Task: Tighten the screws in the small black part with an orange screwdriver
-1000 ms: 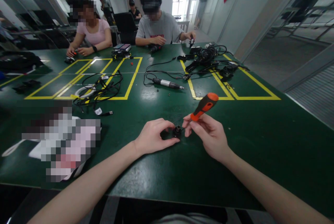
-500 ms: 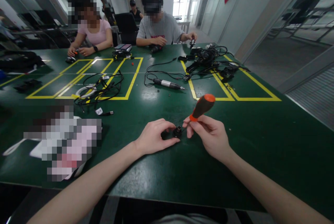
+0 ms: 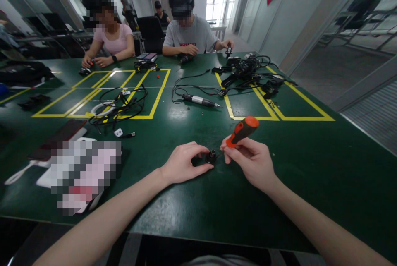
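Observation:
Between the thumb and fingers of my left hand is a small round black part with a short hollow metal-rimmed neck pointing up. It stands on the green table, and the hand steadies it from the left. My right hand pinches an orange-and-dark-grey screwdriver low on its handle. The handle leans up and to the right, while the thin dark shaft slants down-left toward the side of the black part. Whether the tip touches that part I cannot tell.
A grey-and-black pen-shaped electric screwdriver lies ahead with its cord. Tangled black cables are heaped at the back right, and more cables lie left. A dark red phone rests near left. Two people work across the table.
The screwdriver handle has tipped lower and slightly right, and its shaft has shifted a little. My left hand and the black part have stayed in place.

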The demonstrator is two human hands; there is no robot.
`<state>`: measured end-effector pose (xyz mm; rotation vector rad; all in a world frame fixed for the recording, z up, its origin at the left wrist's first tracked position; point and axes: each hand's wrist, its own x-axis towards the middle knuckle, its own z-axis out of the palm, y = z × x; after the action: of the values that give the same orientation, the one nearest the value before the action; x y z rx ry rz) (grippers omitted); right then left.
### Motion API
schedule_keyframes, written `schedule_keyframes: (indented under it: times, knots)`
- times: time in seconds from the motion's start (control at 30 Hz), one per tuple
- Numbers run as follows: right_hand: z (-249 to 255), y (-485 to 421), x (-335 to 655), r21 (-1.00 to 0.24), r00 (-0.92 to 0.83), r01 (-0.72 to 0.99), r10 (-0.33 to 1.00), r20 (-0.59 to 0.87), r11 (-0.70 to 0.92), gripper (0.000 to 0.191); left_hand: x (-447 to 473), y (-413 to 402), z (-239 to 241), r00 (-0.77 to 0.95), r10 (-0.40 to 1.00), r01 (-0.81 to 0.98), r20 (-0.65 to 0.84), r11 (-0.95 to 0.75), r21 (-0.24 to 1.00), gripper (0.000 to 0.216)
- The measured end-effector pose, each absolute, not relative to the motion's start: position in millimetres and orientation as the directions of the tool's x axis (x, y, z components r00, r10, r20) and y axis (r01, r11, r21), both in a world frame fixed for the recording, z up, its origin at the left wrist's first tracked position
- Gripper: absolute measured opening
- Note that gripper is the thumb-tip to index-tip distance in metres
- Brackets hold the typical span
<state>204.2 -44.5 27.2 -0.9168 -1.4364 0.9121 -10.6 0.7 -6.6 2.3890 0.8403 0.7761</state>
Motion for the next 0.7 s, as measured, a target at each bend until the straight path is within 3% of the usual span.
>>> schedule_keyframes:
  times: [0.33,0.7]
  knots:
    - [20.8,-43.6,200.6,-0.93,-0.048,-0.151,0.938,0.344,0.334,0.027,-10.0,0.3,-3.6,0.655,0.69,0.417,0.308,-0.67,0.614,0.028]
    - [26.9,-43.8,204.8,-0.936,-0.059,-0.042,0.934,0.353,0.351,0.027,-9.3,0.0,-4.9,0.648,0.69,0.403,0.322,-0.67,0.624,0.028]
